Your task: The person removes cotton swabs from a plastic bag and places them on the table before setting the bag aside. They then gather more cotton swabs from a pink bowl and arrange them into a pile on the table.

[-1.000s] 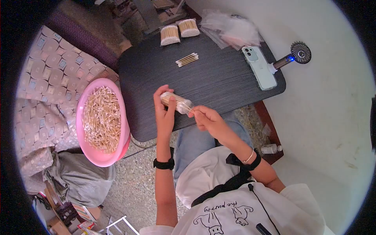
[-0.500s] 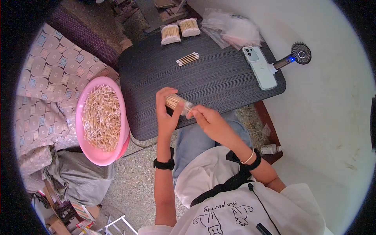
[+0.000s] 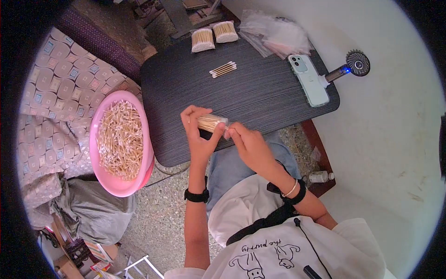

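My left hand (image 3: 200, 132) is wrapped round a clear plastic bag of cotton swabs (image 3: 210, 122), held over the near part of the dark table (image 3: 186, 88). At the bag's right end, my right hand (image 3: 246, 141) pinches the plastic with its thumb and fingers. A few loose swabs (image 3: 223, 69) lie in a small row on the table beyond my hands. Two filled swab packs (image 3: 202, 40) (image 3: 225, 32) stand at the far edge. To the left, a pink basin (image 3: 120, 187) holds a heap of loose swabs.
Empty clear bags (image 3: 278, 35) lie at the table's far right corner. Near the right edge are a phone (image 3: 309, 81) and a small fan (image 3: 357, 63). A white bottle (image 3: 320, 176) is below the table at the right, and a grey cloth (image 3: 95, 209) below the basin.
The bag in my hands has turned slightly toward level. My left hand has shifted a little left, with its fingers bent over the bag's far side. My right hand still pinches the end.
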`<state>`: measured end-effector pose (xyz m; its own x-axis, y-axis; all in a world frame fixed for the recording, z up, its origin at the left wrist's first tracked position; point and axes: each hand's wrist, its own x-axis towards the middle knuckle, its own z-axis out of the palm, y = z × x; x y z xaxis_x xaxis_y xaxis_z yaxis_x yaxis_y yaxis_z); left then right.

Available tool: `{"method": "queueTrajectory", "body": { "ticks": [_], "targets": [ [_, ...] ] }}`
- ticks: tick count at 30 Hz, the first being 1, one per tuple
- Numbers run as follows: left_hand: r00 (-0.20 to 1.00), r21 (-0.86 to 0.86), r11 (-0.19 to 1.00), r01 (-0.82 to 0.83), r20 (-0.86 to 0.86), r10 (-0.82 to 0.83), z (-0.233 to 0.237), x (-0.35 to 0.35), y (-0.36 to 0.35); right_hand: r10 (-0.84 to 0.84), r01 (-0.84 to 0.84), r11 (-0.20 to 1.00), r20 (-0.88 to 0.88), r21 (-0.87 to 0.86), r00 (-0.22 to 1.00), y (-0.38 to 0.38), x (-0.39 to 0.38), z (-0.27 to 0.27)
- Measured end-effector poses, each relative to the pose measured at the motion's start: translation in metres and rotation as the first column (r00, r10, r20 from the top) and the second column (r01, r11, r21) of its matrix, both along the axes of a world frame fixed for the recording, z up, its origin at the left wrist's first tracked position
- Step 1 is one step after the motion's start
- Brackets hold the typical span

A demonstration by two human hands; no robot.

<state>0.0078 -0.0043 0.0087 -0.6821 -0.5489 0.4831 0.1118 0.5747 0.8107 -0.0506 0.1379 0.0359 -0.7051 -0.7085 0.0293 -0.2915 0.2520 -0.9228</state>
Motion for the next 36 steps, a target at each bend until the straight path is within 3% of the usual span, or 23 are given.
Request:
{"method": "queueTrajectory", "body": {
  "ticks": [4,7,13,16,19,23,25,28,31,34,36],
  "targets": [
    [0.996,0.044,0.996,0.077,-0.046,-0.074,-0.002,0.003,-0.002,0.003,0.005,0.987,0.047,-0.163,0.999,-0.004,-0.002,-0.010],
    [0.992,0.175,0.977,0.124,-0.058,-0.115,0.003,0.004,-0.001,-0.006,0.007,1.000,-0.057,0.026,0.998,-0.004,-0.006,-0.007],
    [0.995,0.178,0.979,0.096,-0.011,-0.095,-0.007,0.006,-0.007,-0.036,0.037,0.999,-0.288,-0.003,0.957,-0.004,-0.006,0.000],
    [0.990,0.283,0.950,0.129,-0.090,-0.107,-0.009,0.005,-0.003,0.002,0.002,0.999,0.081,-0.053,0.997,0.000,-0.013,-0.004],
    [0.987,0.309,0.940,0.143,-0.110,-0.114,-0.009,0.004,-0.003,0.096,-0.048,0.993,0.498,-0.108,0.862,0.007,-0.020,-0.005],
    [0.990,0.227,0.964,0.141,-0.039,-0.135,-0.013,0.004,-0.007,0.069,0.050,0.978,0.540,-0.202,0.839,0.001,-0.016,-0.004],
    [0.986,0.246,0.955,0.163,-0.061,-0.153,-0.015,0.003,-0.006,0.055,0.102,0.962,0.544,-0.254,0.837,-0.007,-0.011,-0.008],
    [0.985,0.287,0.943,0.171,-0.080,-0.154,-0.015,0.004,-0.006,0.102,0.044,0.968,0.550,-0.246,0.829,-0.009,-0.016,-0.009],
    [0.985,0.373,0.913,0.163,-0.112,-0.130,-0.010,0.004,-0.004,0.069,0.027,0.988,0.582,-0.154,0.811,-0.008,-0.018,-0.001],
    [0.987,0.446,0.884,0.140,-0.138,-0.087,-0.012,0.003,-0.006,0.117,0.124,0.955,0.727,-0.270,0.677,-0.005,-0.018,-0.013],
    [0.986,0.459,0.877,0.139,-0.146,-0.080,-0.013,0.002,-0.007,0.087,0.133,0.952,0.663,-0.275,0.744,-0.006,-0.018,-0.016]
  ]
}}
